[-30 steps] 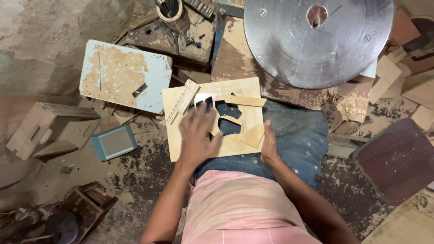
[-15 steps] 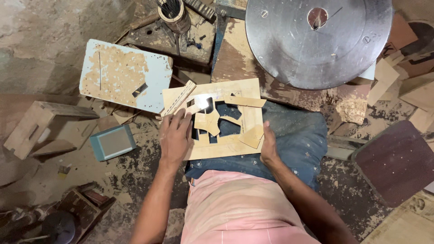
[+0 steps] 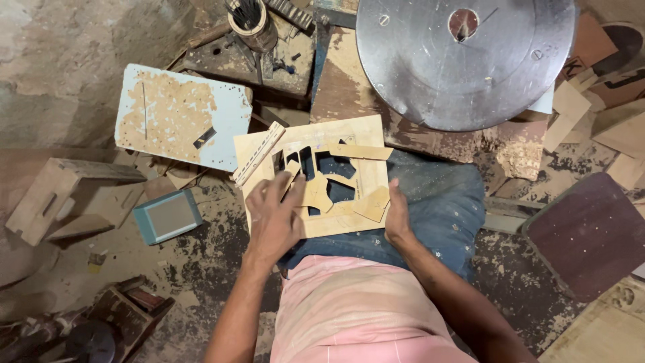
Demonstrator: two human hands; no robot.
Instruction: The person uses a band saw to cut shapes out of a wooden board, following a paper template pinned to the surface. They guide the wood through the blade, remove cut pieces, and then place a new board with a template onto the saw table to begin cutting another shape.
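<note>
A light plywood board (image 3: 366, 131) with a cut-out pattern rests on my blue-jeaned lap. Small loose plywood pieces (image 3: 316, 195) lie in its openings. My left hand (image 3: 272, 218) lies flat on the board's left part, fingers spread and touching a small piece. My right hand (image 3: 396, 215) holds the board's lower right edge, thumb on top. A thin wooden strip (image 3: 259, 154) lies slanted across the board's upper left corner, and another flat strip (image 3: 363, 152) lies near its top right.
A big round metal disc (image 3: 416, 74) with a central hole sits ahead. A worn blue-edged board (image 3: 181, 117), a wooden stool (image 3: 50, 195), a small teal block (image 3: 166, 215), a cup of tools (image 3: 250, 20) and plywood offcuts (image 3: 571, 111) lie about on the dusty floor.
My left hand slid from the board's middle to its left side, uncovering the cut-out pieces. The right hand stayed on the board's right edge.
</note>
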